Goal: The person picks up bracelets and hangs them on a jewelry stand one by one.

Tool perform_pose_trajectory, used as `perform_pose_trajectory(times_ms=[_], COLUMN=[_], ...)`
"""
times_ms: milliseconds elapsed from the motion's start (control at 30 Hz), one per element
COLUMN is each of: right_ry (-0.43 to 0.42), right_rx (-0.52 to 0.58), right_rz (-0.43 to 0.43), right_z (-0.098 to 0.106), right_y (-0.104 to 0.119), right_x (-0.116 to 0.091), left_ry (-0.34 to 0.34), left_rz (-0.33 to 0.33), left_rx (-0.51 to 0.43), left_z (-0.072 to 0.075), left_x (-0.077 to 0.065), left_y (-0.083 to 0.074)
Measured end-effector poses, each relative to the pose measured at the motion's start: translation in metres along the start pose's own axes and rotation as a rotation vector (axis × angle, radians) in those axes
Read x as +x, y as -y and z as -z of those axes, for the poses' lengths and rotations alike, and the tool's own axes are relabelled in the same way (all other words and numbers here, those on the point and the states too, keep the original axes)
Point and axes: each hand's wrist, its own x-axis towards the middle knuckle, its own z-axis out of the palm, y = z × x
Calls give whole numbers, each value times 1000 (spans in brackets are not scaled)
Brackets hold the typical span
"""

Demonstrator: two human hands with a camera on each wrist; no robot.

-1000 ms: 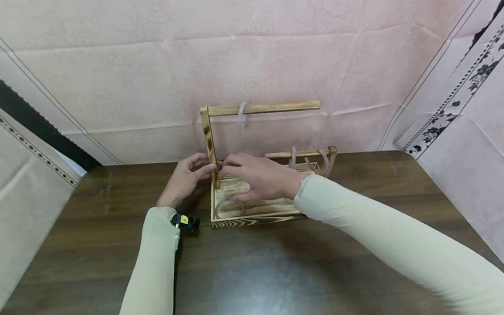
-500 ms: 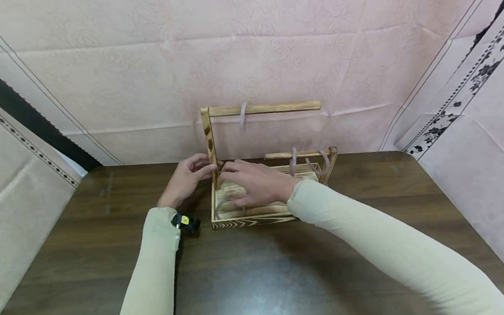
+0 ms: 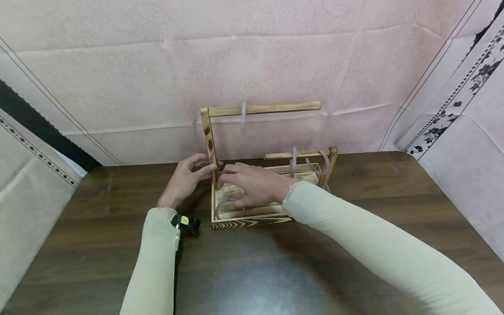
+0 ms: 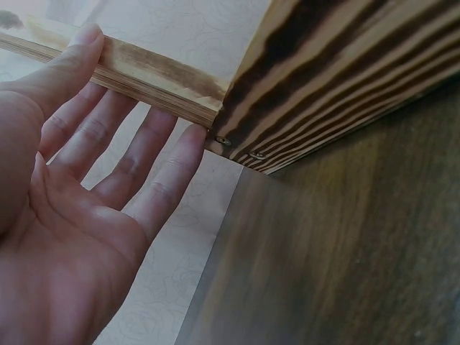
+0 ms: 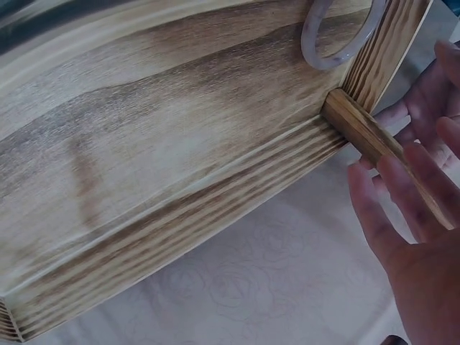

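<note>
A wooden rack with a shallow tray [image 3: 284, 218] stands near the table's back edge. My left hand [image 3: 186, 178] holds its left upright post [image 4: 154, 68] from the outer side, thumb on one face and fingers on the other. From inside, my right hand [image 3: 260, 182] reaches over the tray, its loosely extended fingers at the post's lower end [image 5: 352, 118]; the exact contact is partly hidden. A pale translucent bangle [image 5: 310, 52] lies in the tray's left front corner. Another bangle [image 3: 243, 113] hangs on the upper bar [image 3: 283, 107].
Two pale bangles, one of them a ring [image 3: 293, 161], hang on the lower right rod [image 3: 279, 155]. A pale patterned cloth [image 3: 271, 66] rises behind the brown table [image 3: 245, 288]. A black device [image 3: 187, 223] sits on my left wrist.
My right hand and forearm have shifted slightly left and down, with the fingers staying near the post. The left hand stays put. The bangle on the upper bar has turned more edge-on.
</note>
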Motion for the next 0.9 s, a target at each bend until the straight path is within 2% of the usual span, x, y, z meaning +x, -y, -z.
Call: perform_pose_trajectory(times_ms=[433,700,900], right_ry=[52,107,95], right_rx=[5,-34,-70], right_rz=[-29,1,49], right_z=[-5,-11,-18], right_y=[-2,-1,-2], right_x=[8,13,16], left_ry=[-4,-6,3], left_rz=[7,6,-6], left_rx=[0,4,1], left_z=[1,0,1], left_x=[-1,-1,0], left_y=[1,0,2])
